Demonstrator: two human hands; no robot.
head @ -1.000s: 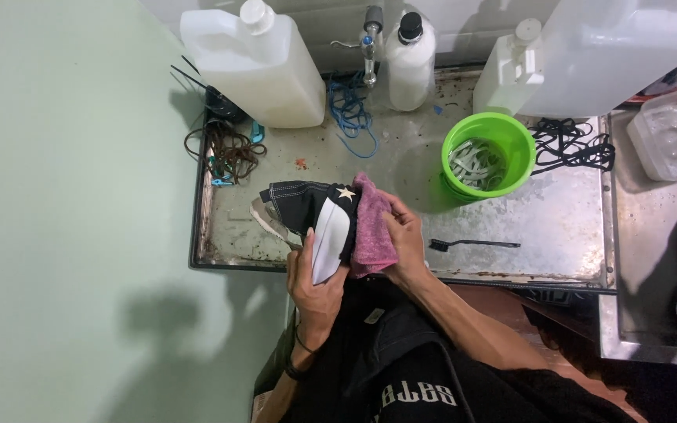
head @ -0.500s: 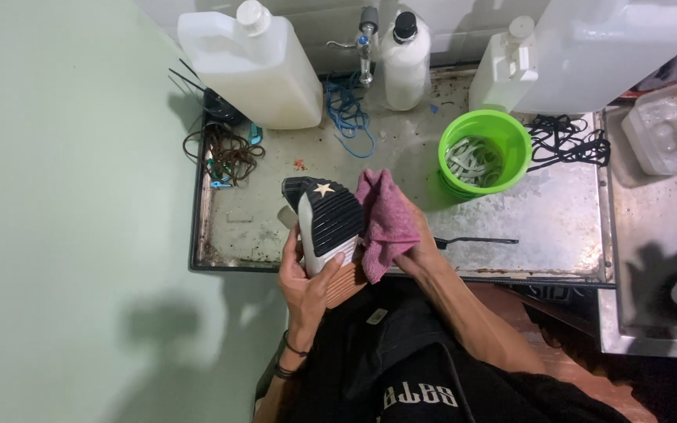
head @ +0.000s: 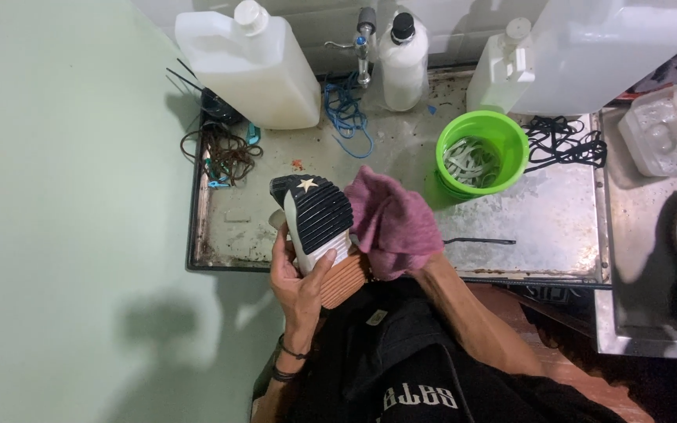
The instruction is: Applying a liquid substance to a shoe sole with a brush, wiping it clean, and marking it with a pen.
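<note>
Hands meet in the middle of the frame, just below the front edge of a metal tray [head: 511, 196]. The left hand [head: 301, 280] is curled around a sneaker [head: 319, 227], with the thumb lying across the sole and the other fingers behind it. The sneaker is turned so its sole faces up. The sole is black and ridged near the toe, white in the middle and brown at the heel, and a small white star sits at the toe end. The right hand [head: 401, 254] is wrapped in a pink cloth [head: 389, 219], so its fingers are hidden. It seems to be bunched tight around the cloth, and the cloth is pressed against the right side of the sneaker.

On the tray, in the upper right, stands a bright green bucket [head: 483, 125] with pale laces inside. Just right of it lies a pile of black laces [head: 566, 141]. A thin black stick [head: 479, 241] lies flat near the front edge of the tray. In the upper middle there are blue laces [head: 346, 117] under a small tap [head: 363, 39]. Next to the tap stands a white bottle with a black cap [head: 401, 66]. A big white jug [head: 248, 66] stands in the upper left, with brown laces [head: 221, 149] below it.
</note>
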